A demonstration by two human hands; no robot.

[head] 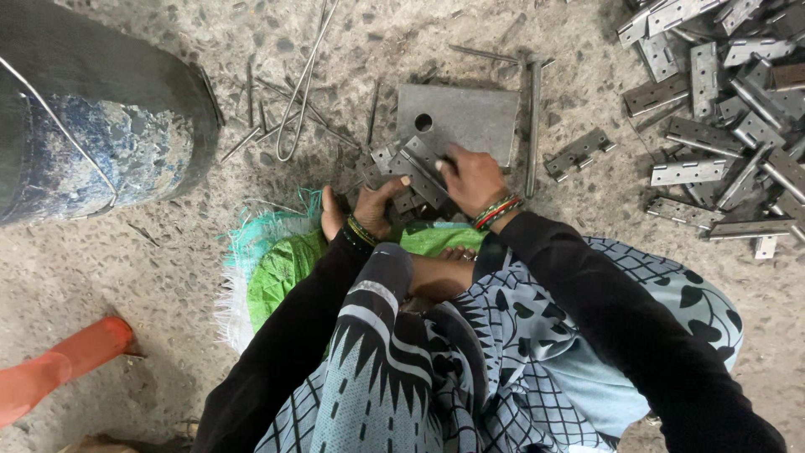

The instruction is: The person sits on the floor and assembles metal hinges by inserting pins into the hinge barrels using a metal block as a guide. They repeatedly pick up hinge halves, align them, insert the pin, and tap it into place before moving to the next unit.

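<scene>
So the person is sitting on the concrete floor (168, 277) with both hands working on a grey metal hinge (419, 172) that is lying right at the near edge of a flat steel plate (470, 117) with 1 round hole in it. The right hand (471, 178) is pressing down on the hinge with fingers curled over it, and the left hand (377, 205) is closing around the lower end of the same hinge, or maybe a smaller piece under it (hard to tell, it's all grey on grey). Biggest risk I'm seeing: the hinge leaves are folding right where the fingertips are sitting, so a pinch looks likely if it snaps shut. The person's bare foot (334, 214) is also resting just beside the work, so anything slipping off the plate could be landing on toes. Loose steel rods (533, 126) and thin wires (302, 75) are lying all around, easy to lean on by accident. The big hinge pile (721, 126) is sitting well apart to the right, and reaching over could be dragging a sleeve across sharp edges.
</scene>
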